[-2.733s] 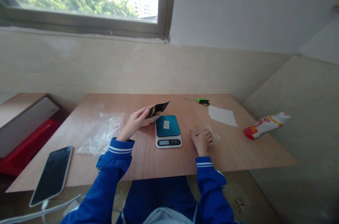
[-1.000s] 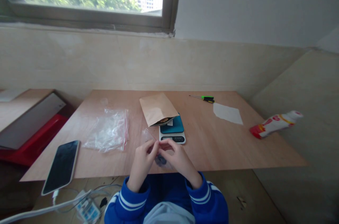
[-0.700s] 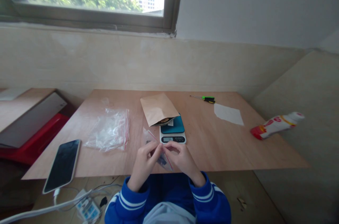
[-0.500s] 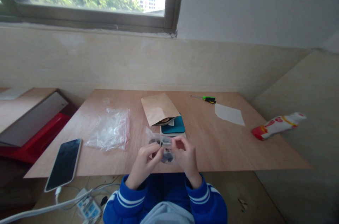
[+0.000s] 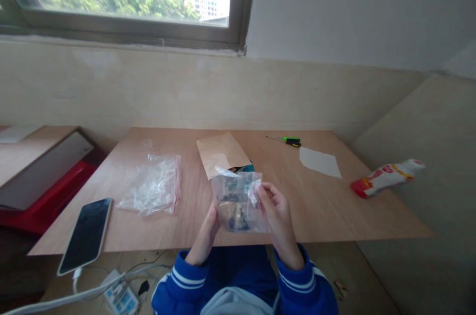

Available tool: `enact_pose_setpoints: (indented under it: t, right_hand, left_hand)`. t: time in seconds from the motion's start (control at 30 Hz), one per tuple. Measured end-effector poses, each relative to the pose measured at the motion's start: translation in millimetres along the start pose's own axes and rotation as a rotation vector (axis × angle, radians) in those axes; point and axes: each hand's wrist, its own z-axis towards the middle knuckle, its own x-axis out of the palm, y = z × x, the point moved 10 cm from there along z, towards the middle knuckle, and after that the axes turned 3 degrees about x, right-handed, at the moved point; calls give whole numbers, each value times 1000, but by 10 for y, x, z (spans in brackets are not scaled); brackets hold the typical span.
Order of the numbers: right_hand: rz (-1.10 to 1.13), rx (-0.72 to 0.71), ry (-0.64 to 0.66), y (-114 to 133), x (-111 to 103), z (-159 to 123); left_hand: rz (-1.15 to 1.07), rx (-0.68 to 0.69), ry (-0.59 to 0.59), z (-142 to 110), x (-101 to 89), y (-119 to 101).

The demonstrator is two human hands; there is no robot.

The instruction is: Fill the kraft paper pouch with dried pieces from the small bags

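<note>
Both my hands hold up a small clear zip bag (image 5: pixel 238 198) with dark bits in its bottom, just above the table's near edge. My left hand (image 5: pixel 208 228) grips its lower left side, mostly hidden behind the plastic. My right hand (image 5: pixel 277 216) pinches its right edge near the red seal strip. Behind the bag a brown paper pouch (image 5: pixel 222 154) lies partly over the blue kitchen scale (image 5: pixel 248 168), which is almost hidden.
A pile of clear zip bags (image 5: pixel 152 185) lies on the wooden table (image 5: pixel 327 206) at the left, a phone (image 5: pixel 85 235) over the near left corner. A green screwdriver (image 5: pixel 288 141), white paper (image 5: pixel 320 162) and a red-white bottle (image 5: pixel 385 176) are at the right.
The brown pouch was put down on the scale. Both hands came together on the small clear bag at the table's edge, then lifted and turned it upright in front of the scale.
</note>
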Motion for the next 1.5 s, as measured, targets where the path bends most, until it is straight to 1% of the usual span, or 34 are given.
enact_pose_setpoints:
  t: [0.03, 0.07, 0.1, 0.13, 0.17, 0.2, 0.23, 0.27, 0.37, 0.4, 0.5, 0.6, 0.67, 0.73, 0.87, 0.97, 1.13, 1.2, 1.27, 1.33, 1.4, 1.47, 1.5]
  right_hand:
    - [-35, 15, 25, -69, 28, 19]
    - [-79, 4, 21, -114, 23, 37]
    - [-127, -35, -21, -125, -20, 49]
    - [-178, -100, -96, -96, -93, 48]
    - [-231, -174, -177, -43, -167, 30]
    - [-286, -240, -231, 15, -210, 3]
    - [-334, -283, -234, 57, -205, -14]
    - [-366, -296, -181, 70, -151, -15]
    - [-368, -221, 128, -12, 136, -11]
    - [-361, -193, 202, -44, 212, -23]
    - [-365, -121, 321, -150, 353, -52]
    - [-334, -2, 461, -338, 491, -98]
    - [-285, 86, 507, -463, 526, -115]
    - [-234, 145, 494, -552, 507, -100]
    - [-138, 179, 422, -636, 426, -33]
    - [-59, 230, 361, -682, 359, 3]
    - [74, 175, 192, -543, 195, 75]
    - [166, 193, 152, -527, 160, 86]
    - [258, 219, 120, -533, 128, 94]
    - [327, 236, 106, -545, 97, 101]
    - [374, 250, 112, -568, 63, 111]
    - [385, 256, 114, -600, 6, 129]
    - [376, 251, 109, -613, -31, 142]
  left_hand:
    - [-54, -47, 17, -15, 45, 58]
    - [-77, -76, 14, -28, 68, 88]
    - [-74, -89, -6, -36, 69, 93]
    - [-51, -91, -32, -37, 58, 80]
    - [-19, -85, -60, -34, 40, 58]
    - [13, -77, -87, -27, 15, 33]
    - [42, -71, -111, -20, -11, 13]
    - [69, -67, -129, -12, -36, 1]
    - [138, -51, -154, 2, -98, 8]
    - [159, -47, -160, 2, -119, 24]
    - [220, -63, -185, -5, -186, 93]
    - [276, -68, -198, -3, -230, 112]
    - [294, -65, -188, 10, -233, 106]
    - [285, -76, -177, 27, -234, 113]
    - [219, -66, -181, 62, -250, 87]
    - [166, -59, -178, 76, -259, 60]
    - [71, -101, -245, 40, -374, 127]
    - [36, -127, -270, 23, -450, 185]
    - [17, -169, -315, -2, -579, 247]
    - [38, -194, -408, -47, -793, 269]
    - [125, -145, -514, -97, -1050, 198]
    - [260, -32, -575, -134, -1257, 68]
    - [325, 0, -596, -154, -1339, 38]
